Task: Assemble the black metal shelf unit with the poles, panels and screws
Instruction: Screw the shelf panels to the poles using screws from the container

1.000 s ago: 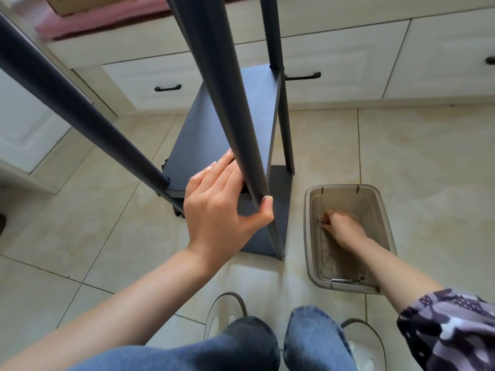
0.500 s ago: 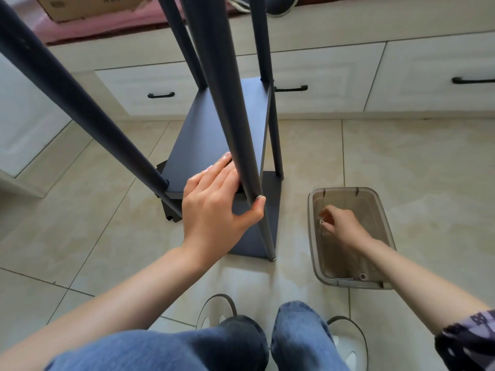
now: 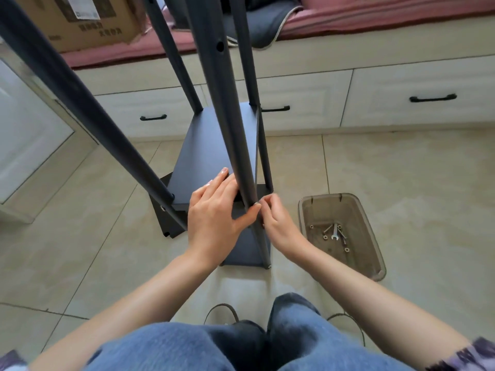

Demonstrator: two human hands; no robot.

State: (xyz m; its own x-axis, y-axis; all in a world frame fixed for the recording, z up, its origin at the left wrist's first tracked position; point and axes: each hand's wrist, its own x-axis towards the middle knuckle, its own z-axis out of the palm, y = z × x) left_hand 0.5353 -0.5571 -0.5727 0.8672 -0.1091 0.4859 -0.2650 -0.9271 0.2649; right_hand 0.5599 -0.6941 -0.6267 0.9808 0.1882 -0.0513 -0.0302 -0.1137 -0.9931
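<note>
The black shelf unit stands on the tile floor with several poles rising toward me. Its upper panel [image 3: 211,151] sits above a lower panel [image 3: 245,247]. My left hand [image 3: 214,212] lies with straight fingers on the upper panel's near edge, thumb against the near right pole [image 3: 227,116]. My right hand [image 3: 276,220] pinches a small screw at that pole, right beside my left thumb. The screw itself is barely visible between the fingertips.
A clear plastic bin [image 3: 375,247] on the floor at right holds a small wrench [image 3: 334,232] and several nuts and screws. White drawers [image 3: 300,103] line the back under a cushioned bench with a cardboard box [image 3: 80,20]. My knees fill the bottom.
My right hand has left the bin and come up to the near right pole with a screw. My left hand stays on the panel. The view tilted upward.
</note>
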